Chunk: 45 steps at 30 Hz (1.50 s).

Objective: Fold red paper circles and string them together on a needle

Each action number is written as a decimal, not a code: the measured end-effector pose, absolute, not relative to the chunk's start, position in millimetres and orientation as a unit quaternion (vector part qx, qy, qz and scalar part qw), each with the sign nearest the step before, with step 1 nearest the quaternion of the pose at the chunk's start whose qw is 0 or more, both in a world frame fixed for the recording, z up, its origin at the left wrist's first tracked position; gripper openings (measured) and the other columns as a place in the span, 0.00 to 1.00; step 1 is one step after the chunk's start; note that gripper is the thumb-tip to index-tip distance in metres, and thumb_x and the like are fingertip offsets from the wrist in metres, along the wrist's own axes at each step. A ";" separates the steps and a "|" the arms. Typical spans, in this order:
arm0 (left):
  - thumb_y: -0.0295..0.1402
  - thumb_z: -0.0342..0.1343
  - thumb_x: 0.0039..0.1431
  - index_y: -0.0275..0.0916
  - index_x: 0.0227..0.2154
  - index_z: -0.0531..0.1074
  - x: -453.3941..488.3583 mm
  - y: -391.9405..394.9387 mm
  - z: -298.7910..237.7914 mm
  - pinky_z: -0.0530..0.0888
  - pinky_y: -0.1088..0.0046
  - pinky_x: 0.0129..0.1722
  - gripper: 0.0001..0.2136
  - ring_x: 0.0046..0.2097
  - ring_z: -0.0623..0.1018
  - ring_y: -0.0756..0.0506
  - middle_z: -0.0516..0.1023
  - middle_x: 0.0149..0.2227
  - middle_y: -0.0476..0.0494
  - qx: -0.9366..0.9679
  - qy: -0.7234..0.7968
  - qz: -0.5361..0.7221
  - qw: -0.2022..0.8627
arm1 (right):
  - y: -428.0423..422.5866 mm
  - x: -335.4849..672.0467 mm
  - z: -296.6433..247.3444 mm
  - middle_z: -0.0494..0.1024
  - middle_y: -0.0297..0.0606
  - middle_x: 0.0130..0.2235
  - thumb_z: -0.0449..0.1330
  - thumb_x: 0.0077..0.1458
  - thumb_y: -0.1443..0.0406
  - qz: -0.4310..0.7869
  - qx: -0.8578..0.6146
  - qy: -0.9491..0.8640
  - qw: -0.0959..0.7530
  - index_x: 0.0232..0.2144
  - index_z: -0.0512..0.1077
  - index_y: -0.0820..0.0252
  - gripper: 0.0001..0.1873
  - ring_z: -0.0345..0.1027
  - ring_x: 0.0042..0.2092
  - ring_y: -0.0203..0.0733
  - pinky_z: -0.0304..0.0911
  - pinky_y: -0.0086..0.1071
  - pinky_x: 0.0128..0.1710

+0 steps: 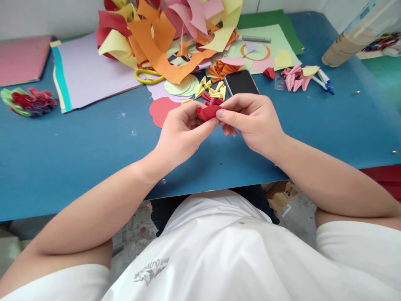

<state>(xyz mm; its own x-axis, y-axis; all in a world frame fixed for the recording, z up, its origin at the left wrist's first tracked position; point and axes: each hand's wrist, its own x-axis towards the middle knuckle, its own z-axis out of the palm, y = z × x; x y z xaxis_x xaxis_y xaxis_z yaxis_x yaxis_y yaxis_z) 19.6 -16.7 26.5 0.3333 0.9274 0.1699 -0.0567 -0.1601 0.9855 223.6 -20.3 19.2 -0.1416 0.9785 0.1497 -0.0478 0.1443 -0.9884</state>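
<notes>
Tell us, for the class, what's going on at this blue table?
A person's left hand and right hand are together pinching a curled piece of red paper over the blue table. Just beyond lie small red cones and yellow cones, with a phone beside them. Farther back is a heap of coloured paper scraps.

Head view, single: worn on the wearer's head, facing forward and steeply down over the white shirt (219, 251) to the fingers (233, 118), which stand close to the centre line, above mid-height. Range: near, at the wearer's own bent-arm reach, forearms (100, 196) entering from both sides. Coverage: blue tabletop (109, 138) around the fingers, pale wall (62, 16) beyond them, floor (134, 232) below and nearer.
</notes>
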 end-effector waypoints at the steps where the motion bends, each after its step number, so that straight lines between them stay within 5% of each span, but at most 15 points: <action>1: 0.38 0.83 0.61 0.43 0.33 0.82 19.3 -16.5 26.5 0.84 0.64 0.41 0.14 0.40 0.87 0.42 0.88 0.36 0.47 0.615 0.356 0.454 0.538 | -20.3 223.9 19.8 0.79 0.30 0.26 0.86 0.59 0.54 0.505 -0.417 -0.562 0.506 0.33 0.83 0.53 0.18 0.72 0.26 0.38 0.67 0.34 0.24; 21: 0.36 0.81 0.60 0.41 0.30 0.84 17.3 -20.1 31.0 0.76 0.65 0.34 0.12 0.34 0.79 0.46 0.82 0.30 0.48 0.620 0.369 0.446 0.530 | -20.9 224.3 24.5 0.74 0.28 0.24 0.88 0.53 0.49 0.513 -0.394 -0.574 0.502 0.28 0.76 0.53 0.28 0.68 0.24 0.36 0.69 0.34 0.24; 31: 0.40 0.82 0.62 0.43 0.33 0.87 19.1 -19.4 33.7 0.87 0.61 0.44 0.11 0.41 0.90 0.40 0.90 0.35 0.46 0.604 0.327 0.451 0.571 | -23.5 221.7 24.6 0.82 0.31 0.31 0.87 0.56 0.53 0.497 -0.384 -0.574 0.526 0.36 0.85 0.54 0.19 0.71 0.26 0.36 0.71 0.34 0.25; 45: 0.42 0.86 0.56 0.43 0.29 0.84 20.5 -15.2 26.4 0.80 0.70 0.34 0.16 0.35 0.81 0.47 0.84 0.32 0.49 0.613 0.330 0.471 0.541 | -21.3 223.7 14.2 0.83 0.33 0.33 0.85 0.61 0.45 0.449 -0.347 -0.624 0.537 0.35 0.85 0.56 0.25 0.70 0.25 0.34 0.72 0.34 0.25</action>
<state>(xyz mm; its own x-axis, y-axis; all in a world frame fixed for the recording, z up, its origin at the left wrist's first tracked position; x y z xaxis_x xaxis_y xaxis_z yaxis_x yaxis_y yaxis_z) 20.5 -15.2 26.4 0.3379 0.9148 0.2212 -0.1051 -0.1969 0.9748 223.7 -21.3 14.2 -0.1813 0.9159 0.3582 -0.0490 0.3554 -0.9334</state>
